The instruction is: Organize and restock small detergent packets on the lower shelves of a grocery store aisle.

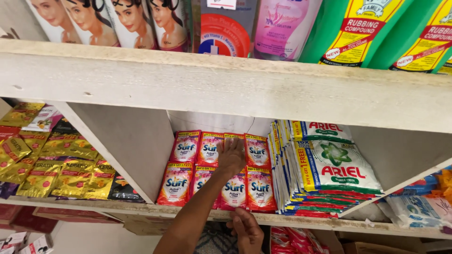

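Observation:
My left hand reaches up into the middle shelf compartment and lies flat on a sheet of red detergent sachets that leans against the back wall. Its fingers rest on the upper row, between two sachets. A second row of red sachets stands below, partly hidden by my forearm. My right hand is lower, just under the white shelf's front edge, with its fingers stretched up towards the bottom of the sachets. It grips nothing that I can see.
A stack of white and green detergent sachets fills the compartment's right side. Gold sachets lie in the left compartment behind a slanted divider. Green bottles and boxes stand on the upper shelf. Blue-white packs sit at far right.

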